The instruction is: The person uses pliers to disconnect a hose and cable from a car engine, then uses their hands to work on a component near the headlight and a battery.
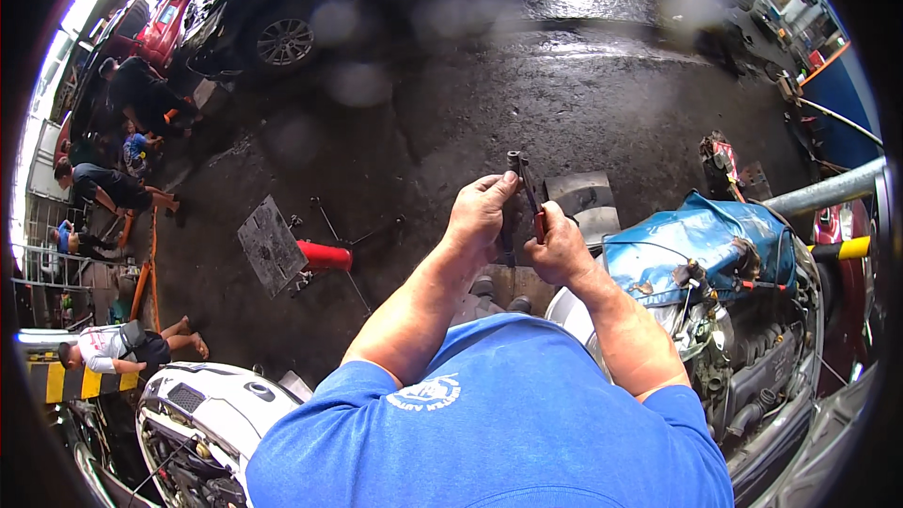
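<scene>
I am counting two hands of mine, the left hand (482, 216) and the right hand (560, 249), and they are sharing one tool (527, 190) with a red handle. One red cylinder (324, 256) is lying on the ground, beside one dark flat panel (270, 245). One blue tarp (701, 240) is covering part of one engine bay (752, 357) at my right. One white car front (207, 414) is showing at lower left. I am seeing four other people (113, 186) working at the left. Two cars (254, 9) are standing at upper left, one red and one dark.
</scene>
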`<state>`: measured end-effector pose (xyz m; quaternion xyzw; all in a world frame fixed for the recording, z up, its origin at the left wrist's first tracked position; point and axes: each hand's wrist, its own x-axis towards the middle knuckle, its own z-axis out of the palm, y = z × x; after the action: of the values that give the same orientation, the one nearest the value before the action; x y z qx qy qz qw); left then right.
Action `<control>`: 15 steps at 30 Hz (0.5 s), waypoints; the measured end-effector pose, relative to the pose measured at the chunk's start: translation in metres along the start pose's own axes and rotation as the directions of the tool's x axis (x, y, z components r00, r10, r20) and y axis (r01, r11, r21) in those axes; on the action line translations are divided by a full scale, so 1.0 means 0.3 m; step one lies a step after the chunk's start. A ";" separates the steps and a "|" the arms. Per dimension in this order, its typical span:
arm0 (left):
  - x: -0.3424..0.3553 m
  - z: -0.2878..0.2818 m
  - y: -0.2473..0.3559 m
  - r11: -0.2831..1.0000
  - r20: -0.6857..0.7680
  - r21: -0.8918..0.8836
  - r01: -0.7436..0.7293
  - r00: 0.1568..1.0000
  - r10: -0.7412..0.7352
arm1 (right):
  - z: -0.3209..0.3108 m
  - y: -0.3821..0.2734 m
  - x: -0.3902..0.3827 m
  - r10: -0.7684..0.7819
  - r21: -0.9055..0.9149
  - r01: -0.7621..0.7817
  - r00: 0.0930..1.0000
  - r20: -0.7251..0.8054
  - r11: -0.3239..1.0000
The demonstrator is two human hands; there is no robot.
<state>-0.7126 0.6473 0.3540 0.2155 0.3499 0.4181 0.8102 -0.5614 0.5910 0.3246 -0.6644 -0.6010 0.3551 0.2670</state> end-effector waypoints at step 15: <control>0.028 -0.169 0.048 0.999 0.507 0.028 0.023 0.861 -0.034 | -0.052 -0.113 -0.021 0.020 0.464 -0.242 0.901 0.434 0.852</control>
<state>-0.7547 0.6651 0.3262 0.3212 0.1322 0.3309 0.8774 -0.5699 0.5904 0.3614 -0.5204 -0.4813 0.6503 0.2733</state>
